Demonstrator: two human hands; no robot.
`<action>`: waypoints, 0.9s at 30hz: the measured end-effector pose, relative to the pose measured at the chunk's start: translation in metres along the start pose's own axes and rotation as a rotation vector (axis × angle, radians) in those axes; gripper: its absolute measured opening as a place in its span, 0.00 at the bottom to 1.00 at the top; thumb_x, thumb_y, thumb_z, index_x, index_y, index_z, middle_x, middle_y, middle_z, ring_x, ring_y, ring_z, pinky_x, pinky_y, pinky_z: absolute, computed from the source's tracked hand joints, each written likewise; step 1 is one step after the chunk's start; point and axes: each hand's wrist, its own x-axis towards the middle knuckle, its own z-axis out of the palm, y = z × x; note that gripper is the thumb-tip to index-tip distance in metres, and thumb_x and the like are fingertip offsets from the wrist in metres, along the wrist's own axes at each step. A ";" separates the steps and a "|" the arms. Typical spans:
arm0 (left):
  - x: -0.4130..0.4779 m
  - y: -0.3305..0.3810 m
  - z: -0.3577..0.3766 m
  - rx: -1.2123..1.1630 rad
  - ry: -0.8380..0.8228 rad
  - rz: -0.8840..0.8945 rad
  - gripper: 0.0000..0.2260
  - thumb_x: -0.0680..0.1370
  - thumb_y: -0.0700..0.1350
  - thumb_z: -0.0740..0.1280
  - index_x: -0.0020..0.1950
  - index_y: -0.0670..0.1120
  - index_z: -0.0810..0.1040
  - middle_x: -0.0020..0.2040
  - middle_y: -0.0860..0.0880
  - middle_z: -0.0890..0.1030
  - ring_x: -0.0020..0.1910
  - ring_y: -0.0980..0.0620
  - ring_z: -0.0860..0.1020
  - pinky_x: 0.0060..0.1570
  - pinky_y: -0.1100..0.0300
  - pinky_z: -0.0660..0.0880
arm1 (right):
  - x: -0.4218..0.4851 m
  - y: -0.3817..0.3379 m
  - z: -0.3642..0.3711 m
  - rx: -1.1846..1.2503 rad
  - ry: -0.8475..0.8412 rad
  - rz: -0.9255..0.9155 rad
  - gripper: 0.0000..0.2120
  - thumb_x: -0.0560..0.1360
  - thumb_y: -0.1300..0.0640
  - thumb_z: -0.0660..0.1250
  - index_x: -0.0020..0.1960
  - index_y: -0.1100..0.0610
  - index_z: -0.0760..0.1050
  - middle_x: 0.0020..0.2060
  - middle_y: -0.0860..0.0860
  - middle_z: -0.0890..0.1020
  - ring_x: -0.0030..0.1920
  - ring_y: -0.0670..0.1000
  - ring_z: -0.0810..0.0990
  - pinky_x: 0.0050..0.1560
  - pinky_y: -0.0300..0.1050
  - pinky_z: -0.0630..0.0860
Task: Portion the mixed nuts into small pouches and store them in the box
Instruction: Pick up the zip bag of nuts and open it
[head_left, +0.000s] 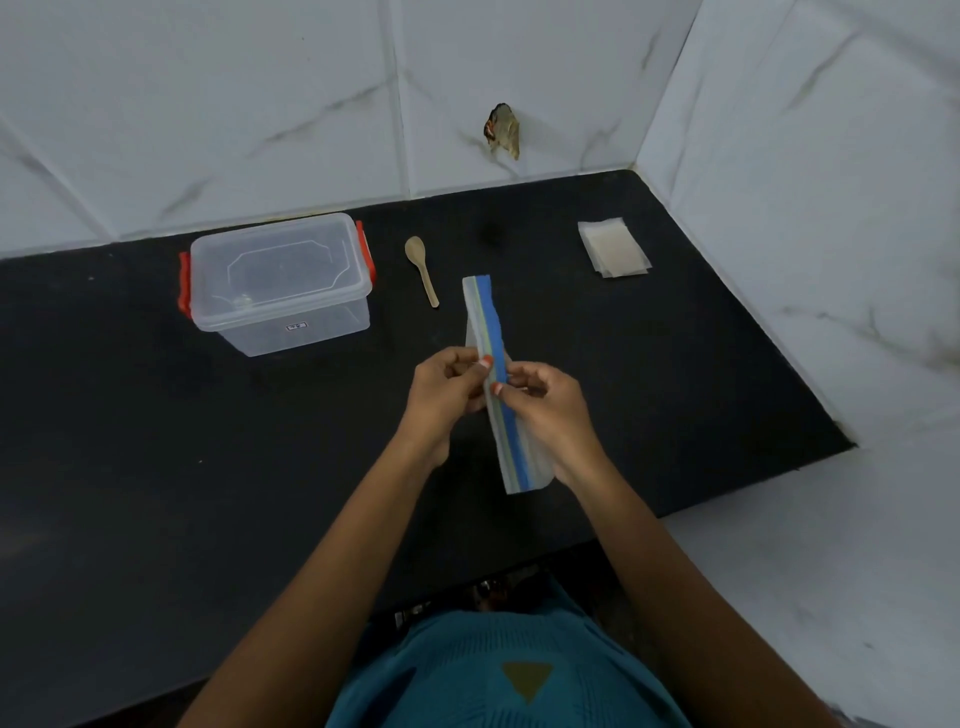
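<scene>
Two grips, left hand (447, 387) and right hand (545, 400), pinch the clear blue-zipped plastic bag (514, 457) centre-frame; best peel its lips evenly.

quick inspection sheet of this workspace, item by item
surface: black counter, dark and matte
job's things: clear box with red latches, lid on, back left; wooden spoon lying right of it; stack of small pouches back right; zip bag with blue strip, held over the counter; no nuts visible
clutter: nothing seen
grippers: left hand and right hand both pinch the zip bag near its seal strip
cables: nothing seen
surroundings: white marbled tile walls at back and right; a broken hole in the back wall
</scene>
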 end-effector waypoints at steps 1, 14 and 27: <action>0.000 0.000 0.000 0.001 0.003 -0.007 0.07 0.78 0.42 0.64 0.55 0.44 0.76 0.47 0.47 0.80 0.46 0.54 0.79 0.44 0.62 0.77 | 0.000 -0.002 0.000 0.013 -0.020 0.020 0.14 0.73 0.59 0.68 0.58 0.56 0.74 0.48 0.48 0.78 0.48 0.42 0.77 0.41 0.33 0.72; -0.007 0.017 -0.004 0.017 0.040 0.044 0.05 0.75 0.43 0.68 0.49 0.43 0.77 0.43 0.46 0.81 0.40 0.56 0.80 0.41 0.65 0.79 | -0.001 -0.019 0.002 -0.063 0.046 -0.125 0.06 0.74 0.61 0.67 0.49 0.61 0.81 0.41 0.51 0.81 0.41 0.44 0.80 0.45 0.33 0.75; -0.011 0.026 -0.008 -0.026 -0.051 -0.038 0.03 0.77 0.36 0.64 0.47 0.39 0.77 0.42 0.46 0.80 0.38 0.56 0.81 0.38 0.66 0.80 | 0.005 -0.018 -0.004 0.126 -0.060 0.218 0.08 0.69 0.54 0.73 0.39 0.57 0.75 0.41 0.53 0.81 0.45 0.51 0.79 0.49 0.44 0.77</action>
